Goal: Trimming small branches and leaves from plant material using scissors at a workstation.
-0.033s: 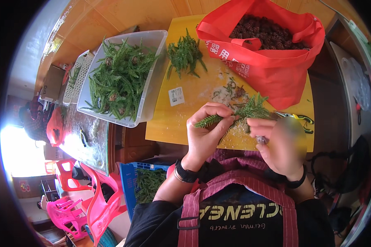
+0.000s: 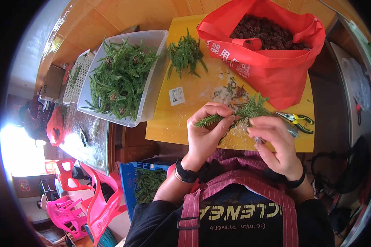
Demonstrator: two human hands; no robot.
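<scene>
I hold a green conifer sprig (image 2: 239,114) just above the near edge of the yellow board (image 2: 181,119). My left hand (image 2: 208,131) is closed around its stem end, fingers curled over it. My right hand (image 2: 272,142) pinches the bushy end, fingers bent. Yellow-handled pliers (image 2: 296,120) lie just right of my right hand. Beyond them stands a red bag (image 2: 272,70) of dark cones, a loose sprig pile (image 2: 186,55), and a clear tub (image 2: 152,78) full of greenery.
</scene>
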